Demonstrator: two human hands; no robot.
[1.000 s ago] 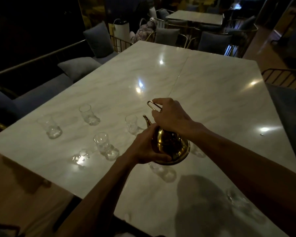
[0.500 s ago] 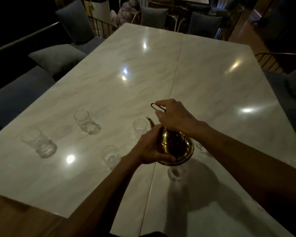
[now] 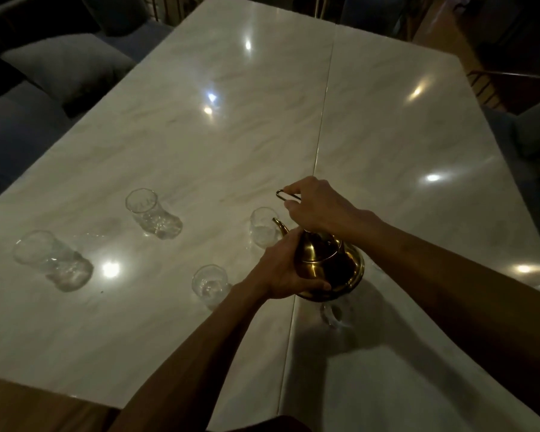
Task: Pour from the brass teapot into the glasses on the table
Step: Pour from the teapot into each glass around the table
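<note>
Brass teapot (image 3: 329, 266) is held in the air above the marble bench (image 3: 200, 145), near its middle seam and toward the near side. Its curved spout (image 3: 280, 226) points left and slightly away, tipped toward a glass (image 3: 263, 227) just beside it; the spout tip overlaps that glass's rim, though whether anything is flowing cannot be told in the dim light. The pot's long axis, from spout to rounded belly, runs roughly left to right, tilted with the spout end higher in the picture.

The right hand (image 3: 320, 208) is curled closed over the top of the pot, pinching a thin wire handle (image 3: 286, 195) whose loop sticks out to the left of the fingers. The left hand (image 3: 282, 269) cups the left side and underside of the belly, fingers wrapped against the brass.

Below the pot, partly hidden in its shadow, stands another glass (image 3: 332, 313). A further glass (image 3: 209, 283) sits near the left wrist. Farther left, two more glasses stand well apart: one (image 3: 152, 216) toward the far side, one (image 3: 52, 260) at the far left. A grey cushion (image 3: 66, 65) rests on seating beyond the bench's left edge.
</note>
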